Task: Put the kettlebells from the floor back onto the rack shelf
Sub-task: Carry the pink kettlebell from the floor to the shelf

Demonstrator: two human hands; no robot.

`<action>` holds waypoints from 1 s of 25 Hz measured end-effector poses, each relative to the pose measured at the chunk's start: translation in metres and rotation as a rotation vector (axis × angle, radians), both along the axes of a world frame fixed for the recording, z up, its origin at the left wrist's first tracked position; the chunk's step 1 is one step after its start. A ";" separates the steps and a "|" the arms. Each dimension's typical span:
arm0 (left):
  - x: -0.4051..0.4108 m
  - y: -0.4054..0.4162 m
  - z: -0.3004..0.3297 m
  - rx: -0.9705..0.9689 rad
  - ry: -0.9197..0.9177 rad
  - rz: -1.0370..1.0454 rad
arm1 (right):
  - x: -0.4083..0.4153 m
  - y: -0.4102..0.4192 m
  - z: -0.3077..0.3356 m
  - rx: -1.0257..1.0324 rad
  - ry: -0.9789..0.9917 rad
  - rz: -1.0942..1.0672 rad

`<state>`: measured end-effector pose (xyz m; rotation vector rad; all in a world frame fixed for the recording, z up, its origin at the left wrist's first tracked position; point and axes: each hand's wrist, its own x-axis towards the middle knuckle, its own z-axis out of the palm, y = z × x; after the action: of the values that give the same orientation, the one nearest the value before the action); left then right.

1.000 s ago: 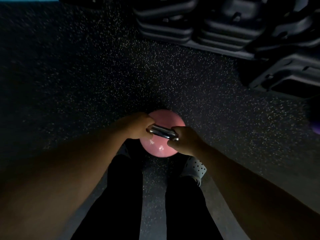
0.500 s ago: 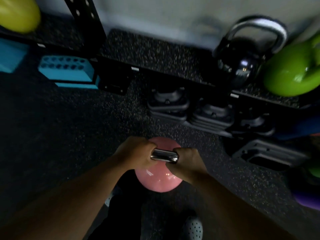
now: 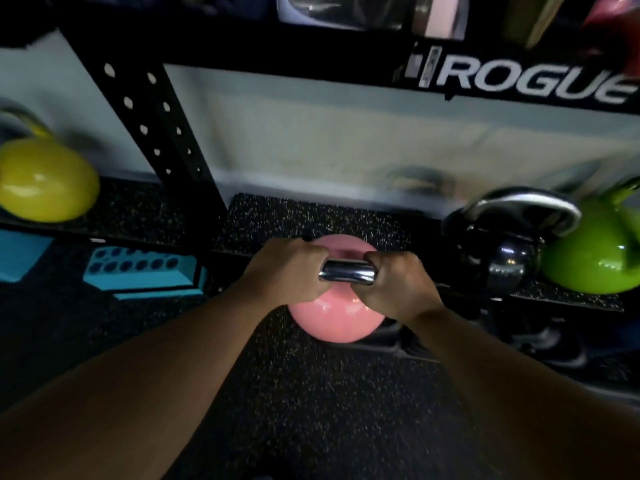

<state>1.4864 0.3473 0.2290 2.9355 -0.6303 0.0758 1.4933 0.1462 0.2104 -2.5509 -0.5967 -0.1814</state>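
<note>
The pink kettlebell [image 3: 337,317] hangs at the front edge of the rack shelf [image 3: 311,216], whose speckled mat lies bare between the upright [image 3: 162,133] and a black kettlebell [image 3: 498,251]. Left hand [image 3: 284,271] and right hand [image 3: 398,285] have fingers wrapped tight around its chrome handle [image 3: 347,275].

This looks like a gym. A black rack [image 3: 166,133] with round holes says ROGUE [image 3: 526,83]. Kettlebells [image 3: 45,180] sit on its low shelf [image 3: 311,216]. The floor [image 3: 311,393] is dark speckled rubber. Blurry weights, maybe, lie under the shelf.
</note>
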 end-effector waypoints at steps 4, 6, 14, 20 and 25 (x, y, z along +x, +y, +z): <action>0.061 0.038 0.006 -0.024 -0.090 0.061 | 0.067 0.043 0.013 -0.046 -0.063 -0.039; 0.082 0.051 0.008 -0.029 -0.059 0.108 | 0.088 0.059 0.014 -0.029 -0.015 -0.039; 0.135 0.067 -0.001 -0.192 0.007 0.227 | 0.143 0.091 0.011 0.018 0.096 -0.124; 0.156 0.049 -0.006 -0.262 -0.032 0.229 | 0.155 0.079 0.009 0.043 0.137 -0.197; 0.181 0.044 -0.006 -0.278 0.028 0.248 | 0.173 0.074 0.010 0.060 0.213 -0.202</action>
<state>1.6672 0.3915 0.2226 2.7216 -0.2266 0.1354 1.6659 0.2203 0.2200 -2.5269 -0.2496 0.0039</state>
